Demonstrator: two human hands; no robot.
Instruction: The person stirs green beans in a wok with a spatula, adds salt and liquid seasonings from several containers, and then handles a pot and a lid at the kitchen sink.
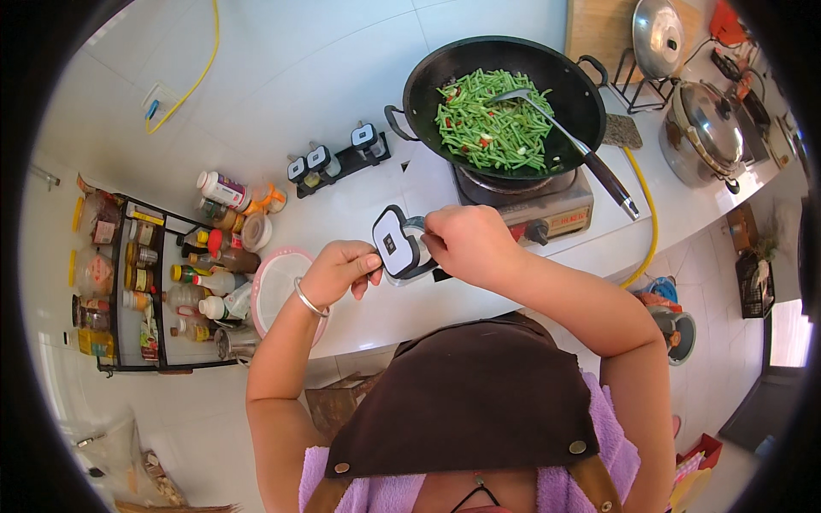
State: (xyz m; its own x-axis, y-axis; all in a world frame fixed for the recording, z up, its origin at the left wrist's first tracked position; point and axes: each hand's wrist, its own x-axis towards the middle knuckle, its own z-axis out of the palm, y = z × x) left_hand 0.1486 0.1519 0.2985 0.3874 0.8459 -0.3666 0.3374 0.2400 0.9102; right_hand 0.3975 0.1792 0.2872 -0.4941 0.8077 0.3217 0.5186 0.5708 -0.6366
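A seasoning jar with a white, black-rimmed lid [392, 243] is held over the counter, between my two hands. The lid is tilted up, and a clear body shows below it. My left hand [340, 268] grips the jar's left edge between thumb and fingers; a bangle circles that wrist. My right hand [472, 244] is closed at the jar's right side, fingertips by a dark curved part; whether they pinch a spoon there is hidden. Beyond stands a black wok [419, 85] of cut green beans [496, 120] with red bits. A spatula [590, 154] rests in it.
The wok sits on a gas stove [556, 214] with a yellow hose [652, 222]. Matching seasoning jars [318, 159] stand in a black rack [346, 162]. Left are a pink-rimmed basin [278, 282], several bottles [224, 261] and a shelf [162, 371]. A lidded steel pot [697, 137] stands right.
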